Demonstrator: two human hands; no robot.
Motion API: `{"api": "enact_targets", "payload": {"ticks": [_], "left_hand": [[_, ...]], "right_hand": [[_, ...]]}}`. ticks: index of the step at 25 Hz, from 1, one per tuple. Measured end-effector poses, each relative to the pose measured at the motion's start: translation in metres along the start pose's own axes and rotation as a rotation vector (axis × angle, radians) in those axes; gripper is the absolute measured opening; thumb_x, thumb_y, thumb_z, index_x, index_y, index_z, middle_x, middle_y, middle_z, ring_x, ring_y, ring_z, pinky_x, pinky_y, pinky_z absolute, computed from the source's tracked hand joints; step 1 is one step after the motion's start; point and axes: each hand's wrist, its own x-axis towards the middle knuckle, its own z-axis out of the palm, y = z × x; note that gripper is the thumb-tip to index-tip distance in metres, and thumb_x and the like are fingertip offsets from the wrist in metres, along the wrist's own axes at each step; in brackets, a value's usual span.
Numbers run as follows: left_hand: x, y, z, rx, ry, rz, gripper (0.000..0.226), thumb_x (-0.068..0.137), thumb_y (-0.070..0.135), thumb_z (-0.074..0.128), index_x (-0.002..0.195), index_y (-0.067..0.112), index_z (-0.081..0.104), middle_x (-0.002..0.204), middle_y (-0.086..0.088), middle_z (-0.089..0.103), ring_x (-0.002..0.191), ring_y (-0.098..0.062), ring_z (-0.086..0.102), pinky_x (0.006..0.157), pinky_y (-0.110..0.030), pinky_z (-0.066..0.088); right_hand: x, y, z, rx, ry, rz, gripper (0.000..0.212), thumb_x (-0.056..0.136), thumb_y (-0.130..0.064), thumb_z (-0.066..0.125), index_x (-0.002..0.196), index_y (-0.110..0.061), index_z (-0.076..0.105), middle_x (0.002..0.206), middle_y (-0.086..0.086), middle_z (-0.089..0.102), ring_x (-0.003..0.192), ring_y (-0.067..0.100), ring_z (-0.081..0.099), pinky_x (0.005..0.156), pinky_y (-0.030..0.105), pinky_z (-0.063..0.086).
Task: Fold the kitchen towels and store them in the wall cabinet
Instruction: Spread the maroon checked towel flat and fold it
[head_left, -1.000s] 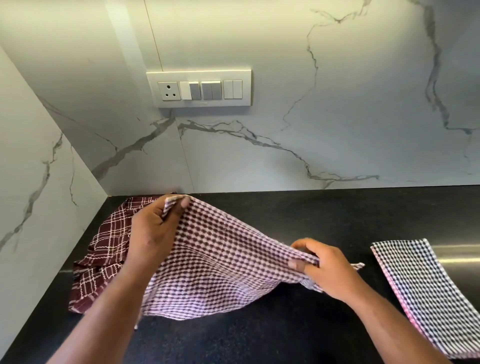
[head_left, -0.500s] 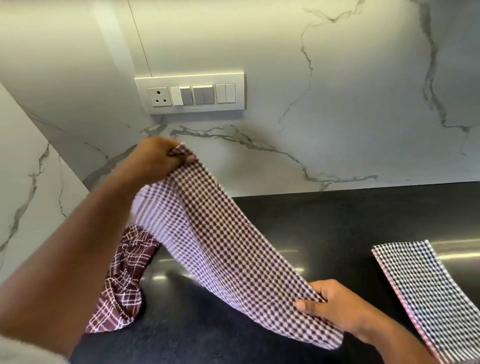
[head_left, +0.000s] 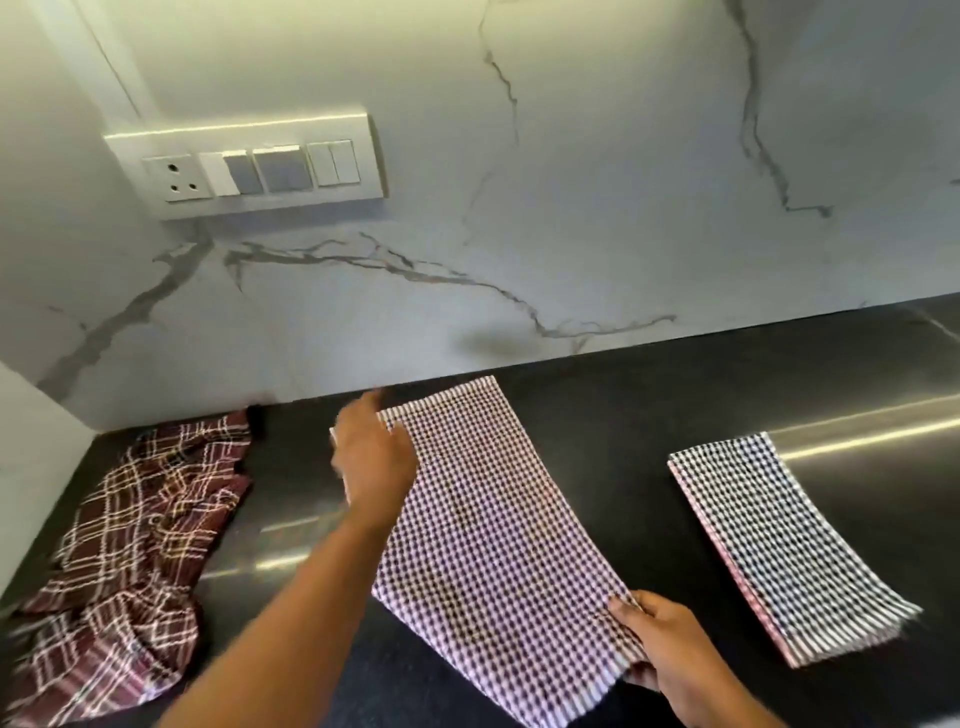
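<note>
Head view: your purple checked towel (head_left: 483, 525), stretched in the air half a second ago, now lies flat in the middle of the counter (head_left: 597, 441), ready for folding. Your right hand (head_left: 670, 654) pinches its near right corner. Your left hand (head_left: 371, 462) is at the far left corner, its grip too blurred to tell. A folded black checked towel (head_left: 779, 545) lies toward the right edge, and a maroon towel (head_left: 135, 545) is crumpled in the back left corner. No cabinet shows.

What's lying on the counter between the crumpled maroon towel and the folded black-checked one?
In the head view, the purple-checked towel lies there flat, left hand at its far corner, right hand pinching its near corner.
</note>
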Motion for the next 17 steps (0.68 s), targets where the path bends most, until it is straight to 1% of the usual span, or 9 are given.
{"api": "enact_targets", "payload": {"ticks": [2,3,4,8,10,12,14,15,17], "left_hand": [[-0.03,-0.06,-0.007,0.125,-0.067,-0.418,0.057,0.093,0.034,0.069,0.139,0.007,0.051,0.141,-0.024,0.052,0.13,-0.044,0.05,0.107,-0.055,0.043],[-0.046,-0.085,-0.011,0.175,-0.162,-0.544,0.067,0.093,0.043,0.068,0.142,0.001,0.047,0.144,-0.027,0.048,0.132,-0.046,0.047,0.11,-0.053,0.04],[-0.062,-0.103,-0.015,0.203,-0.255,-0.569,0.072,0.093,0.049,0.067,0.14,-0.001,0.048,0.143,-0.028,0.049,0.131,-0.045,0.048,0.11,-0.051,0.041],[-0.098,-0.124,-0.022,-0.007,-0.491,-0.361,0.035,0.091,0.039,0.075,0.114,0.012,0.073,0.108,-0.006,0.076,0.102,-0.023,0.07,0.089,-0.035,0.052],[-0.103,-0.116,-0.029,-0.148,-0.614,-0.325,0.031,0.089,0.038,0.078,0.114,0.022,0.069,0.11,0.005,0.073,0.104,-0.014,0.068,0.09,-0.031,0.051],[-0.105,-0.112,-0.034,-0.283,-0.715,-0.215,0.035,0.088,0.036,0.079,0.119,0.03,0.064,0.12,0.01,0.072,0.115,-0.007,0.065,0.1,-0.028,0.047],[-0.11,-0.113,-0.037,-0.463,-0.792,-0.138,0.041,0.092,0.027,0.075,0.13,0.029,0.058,0.131,0.012,0.069,0.125,-0.005,0.062,0.106,-0.027,0.046],[-0.113,-0.116,-0.037,-0.524,-0.791,-0.141,0.044,0.095,0.021,0.071,0.135,0.027,0.054,0.134,0.011,0.068,0.126,-0.006,0.063,0.107,-0.028,0.047],[-0.118,-0.121,-0.038,-0.535,-0.656,-0.196,0.038,0.099,0.016,0.065,0.134,0.026,0.053,0.127,0.013,0.072,0.118,-0.004,0.067,0.105,-0.031,0.05]], "right_hand": [[0.006,0.004,-0.004,0.041,-0.015,0.03,0.017,0.103,-0.013,0.061,0.107,-0.002,0.073,0.092,0.019,0.08,0.092,0.038,0.076,0.068,0.046,0.063],[0.008,0.004,-0.004,0.064,-0.031,0.049,0.018,0.103,-0.013,0.059,0.108,-0.002,0.072,0.092,0.02,0.08,0.092,0.038,0.075,0.065,0.046,0.063],[0.009,0.004,-0.003,0.087,-0.05,0.072,0.019,0.104,-0.013,0.057,0.108,-0.001,0.071,0.091,0.02,0.08,0.091,0.038,0.075,0.063,0.045,0.062],[0.008,-0.004,0.011,0.17,-0.121,0.128,0.022,0.106,-0.013,0.05,0.113,-0.001,0.068,0.094,0.021,0.08,0.089,0.038,0.075,0.066,0.048,0.063],[0.005,-0.01,0.019,0.199,-0.169,0.153,0.022,0.106,-0.013,0.05,0.115,-0.002,0.067,0.099,0.022,0.079,0.085,0.038,0.078,0.064,0.049,0.064],[0.002,-0.013,0.026,0.239,-0.204,0.184,0.022,0.105,-0.011,0.05,0.116,-0.002,0.066,0.099,0.023,0.079,0.077,0.037,0.079,0.059,0.048,0.063],[0.002,-0.016,0.031,0.282,-0.223,0.21,0.024,0.103,-0.008,0.052,0.119,0.002,0.065,0.099,0.024,0.079,0.074,0.035,0.079,0.058,0.046,0.064],[0.001,-0.019,0.033,0.29,-0.227,0.213,0.025,0.102,-0.007,0.052,0.12,0.003,0.065,0.099,0.024,0.079,0.073,0.035,0.079,0.058,0.046,0.064],[0.0,-0.023,0.034,0.272,-0.235,0.201,0.025,0.102,-0.007,0.052,0.12,0.004,0.065,0.098,0.024,0.079,0.073,0.034,0.079,0.058,0.045,0.064]]}}
